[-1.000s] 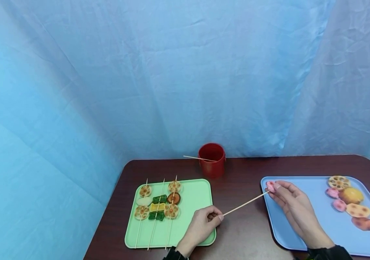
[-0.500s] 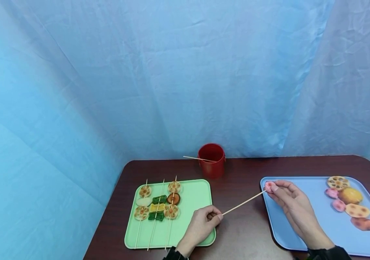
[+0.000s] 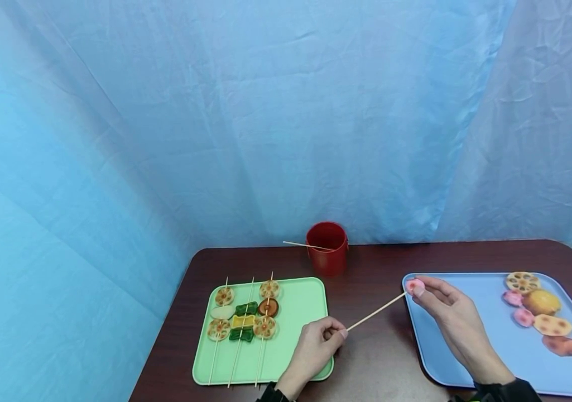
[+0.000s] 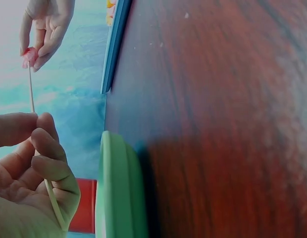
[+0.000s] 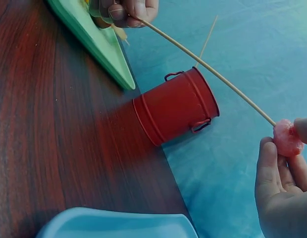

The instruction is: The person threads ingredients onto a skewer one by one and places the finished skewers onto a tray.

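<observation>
My left hand (image 3: 313, 346), over the green tray's right edge, pinches a thin wooden skewer (image 3: 377, 311) near its lower end. The skewer slants up to a small round pink food piece (image 3: 414, 286), which my right hand (image 3: 453, 326) pinches between thumb and fingers above the blue tray's left corner. In the right wrist view the skewer's far end meets the side of the pink piece (image 5: 287, 139); whether it goes in is hidden. Behind the left fingers, the skewer's tail (image 4: 53, 203) runs across the palm.
The green tray (image 3: 301, 301) bears several loaded skewers with lotus root slices, peppers and a mushroom. On the blue tray (image 3: 471, 285) lie a lotus slice (image 3: 523, 282), pink pieces (image 3: 523, 317), a yellow lump (image 3: 542, 302) and brownish pieces. A red bucket (image 3: 328, 259) holds a skewer.
My right hand and the pink piece have shifted slightly left, and the right fingers have changed their hold, showing more of the piece. The left hand has barely moved.
</observation>
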{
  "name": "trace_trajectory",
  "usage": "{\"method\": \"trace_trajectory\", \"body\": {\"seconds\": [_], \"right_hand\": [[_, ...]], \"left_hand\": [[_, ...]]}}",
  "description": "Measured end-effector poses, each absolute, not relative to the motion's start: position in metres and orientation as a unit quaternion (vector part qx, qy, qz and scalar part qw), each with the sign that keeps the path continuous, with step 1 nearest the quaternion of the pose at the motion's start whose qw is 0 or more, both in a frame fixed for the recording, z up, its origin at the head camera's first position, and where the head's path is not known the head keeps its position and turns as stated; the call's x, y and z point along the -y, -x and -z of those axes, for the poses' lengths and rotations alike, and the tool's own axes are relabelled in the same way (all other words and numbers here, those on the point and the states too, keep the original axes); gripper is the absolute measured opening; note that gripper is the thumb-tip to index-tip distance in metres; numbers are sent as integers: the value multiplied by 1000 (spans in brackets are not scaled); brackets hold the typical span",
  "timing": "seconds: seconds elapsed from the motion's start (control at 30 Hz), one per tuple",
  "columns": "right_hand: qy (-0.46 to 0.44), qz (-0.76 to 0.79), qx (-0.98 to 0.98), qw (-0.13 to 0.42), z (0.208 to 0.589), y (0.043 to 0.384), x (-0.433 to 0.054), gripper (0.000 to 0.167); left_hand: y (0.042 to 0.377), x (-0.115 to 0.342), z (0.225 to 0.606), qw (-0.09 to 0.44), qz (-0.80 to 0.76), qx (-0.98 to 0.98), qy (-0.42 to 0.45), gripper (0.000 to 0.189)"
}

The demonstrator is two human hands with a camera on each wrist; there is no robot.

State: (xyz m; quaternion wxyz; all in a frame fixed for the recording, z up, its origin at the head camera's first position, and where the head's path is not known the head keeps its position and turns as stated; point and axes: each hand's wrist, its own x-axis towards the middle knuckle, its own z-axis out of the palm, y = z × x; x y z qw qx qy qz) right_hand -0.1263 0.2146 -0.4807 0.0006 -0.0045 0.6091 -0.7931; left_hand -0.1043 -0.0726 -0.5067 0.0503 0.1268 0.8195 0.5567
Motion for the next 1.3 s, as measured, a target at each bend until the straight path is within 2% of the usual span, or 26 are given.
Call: {"method": "trace_trajectory", "body": {"seconds": [0.3, 0.53, 0.83, 1.3], "right_hand": [[8, 811, -585, 10, 478, 127, -215, 25], [32, 842, -538, 26, 477, 128, -215, 24], [15, 869, -492, 44, 479, 130, -215, 22], [3, 836, -548, 14, 480, 129, -197, 23]], "left_hand": [[102, 65, 504, 39, -569, -810, -134, 11], [102, 59, 504, 45, -595, -794, -115, 9], [102, 53, 505, 47, -585, -803, -108, 9], [99, 44, 502, 20, -576, -814, -79, 9]]}}
